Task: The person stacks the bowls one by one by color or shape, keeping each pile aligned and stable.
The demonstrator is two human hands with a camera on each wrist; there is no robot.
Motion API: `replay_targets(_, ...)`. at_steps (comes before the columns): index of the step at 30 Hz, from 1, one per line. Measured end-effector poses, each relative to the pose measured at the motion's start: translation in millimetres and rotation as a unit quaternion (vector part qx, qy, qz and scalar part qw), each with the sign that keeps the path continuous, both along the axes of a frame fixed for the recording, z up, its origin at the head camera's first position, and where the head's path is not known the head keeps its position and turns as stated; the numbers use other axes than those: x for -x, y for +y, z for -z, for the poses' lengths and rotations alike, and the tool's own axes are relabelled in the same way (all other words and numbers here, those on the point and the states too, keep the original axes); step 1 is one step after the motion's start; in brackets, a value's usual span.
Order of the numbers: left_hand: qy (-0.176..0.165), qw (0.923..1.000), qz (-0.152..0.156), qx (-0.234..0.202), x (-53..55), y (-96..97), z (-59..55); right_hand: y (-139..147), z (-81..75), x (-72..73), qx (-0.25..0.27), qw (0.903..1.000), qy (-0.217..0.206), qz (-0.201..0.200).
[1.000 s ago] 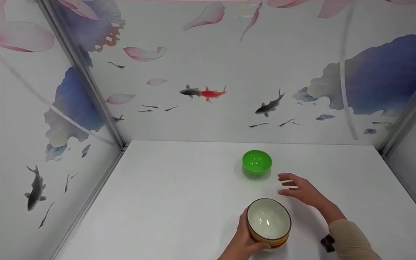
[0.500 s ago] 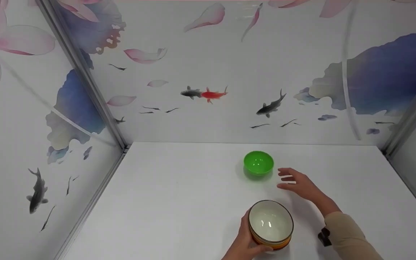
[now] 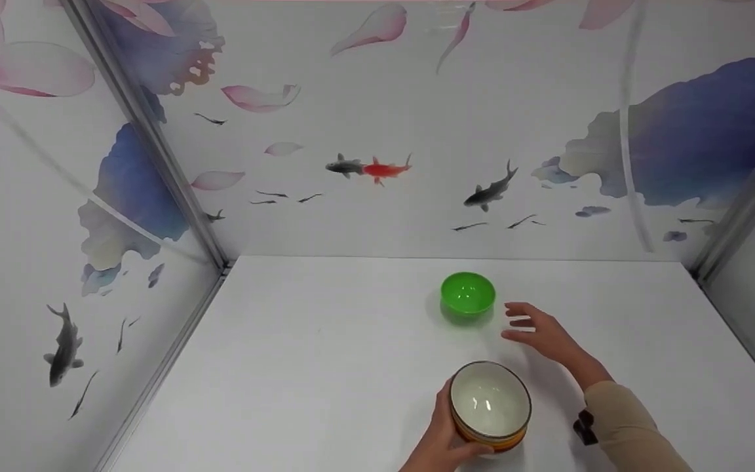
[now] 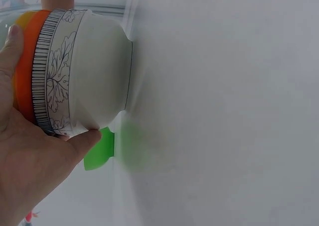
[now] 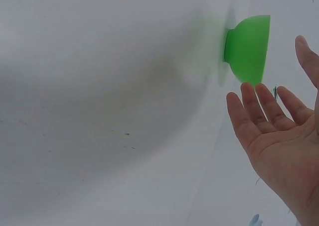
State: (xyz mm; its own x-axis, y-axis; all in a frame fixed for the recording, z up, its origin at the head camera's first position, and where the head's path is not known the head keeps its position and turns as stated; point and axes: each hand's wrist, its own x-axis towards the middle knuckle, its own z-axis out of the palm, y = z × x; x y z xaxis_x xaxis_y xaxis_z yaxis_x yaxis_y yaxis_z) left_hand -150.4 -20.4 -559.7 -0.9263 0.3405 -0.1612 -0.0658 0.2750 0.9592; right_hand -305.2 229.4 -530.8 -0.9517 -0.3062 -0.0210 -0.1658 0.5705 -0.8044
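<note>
A stack of nested bowls (image 3: 490,396) is held by my left hand (image 3: 440,434) at the near side of the table, rims up. The topmost bowl has a pale inside and a dark rim. The left wrist view shows the lowest, a white bowl (image 4: 99,69) with a leaf-patterned band, its base right at the tabletop. Orange and yellow bands (image 4: 26,69) show above it, with the thumb and fingers around the stack's side. Farther back stands a small green bowl (image 3: 468,294), upright. To its right hovers my right hand (image 3: 541,334), fingers spread and holding nothing.
The white tabletop (image 3: 299,367) meets a back wall (image 3: 377,223) printed with fish and petals just behind the green bowl. Side panels with metal corner posts (image 3: 148,137) border it. A small black device (image 3: 585,427) is at the right sleeve.
My right hand has shifted slightly forward beside the green bowl, its fingers still spread. The left hand keeps its hold on the bowl stack in about the same place.
</note>
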Motion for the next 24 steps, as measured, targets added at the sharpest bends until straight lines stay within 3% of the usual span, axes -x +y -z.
replay_targets(5, -0.023, 0.9997, -0.005, -0.010, 0.2, 0.8, -1.0, 0.4, 1.3, 2.3, -0.001, 1.0000, -0.001, 0.006)
replay_targets(12, 0.003, 1.0000, 0.004, -0.004, -1.7, 0.2, -0.2, -2.2, 7.9, 4.4, 0.005, 0.9999, -0.005, 0.012)
replay_targets(24, -0.003, 1.0000, 0.000, -0.003, -2.2, -0.9, -1.6, -5.7, 8.4, 7.2, 0.007, 0.9997, -0.011, 0.023)
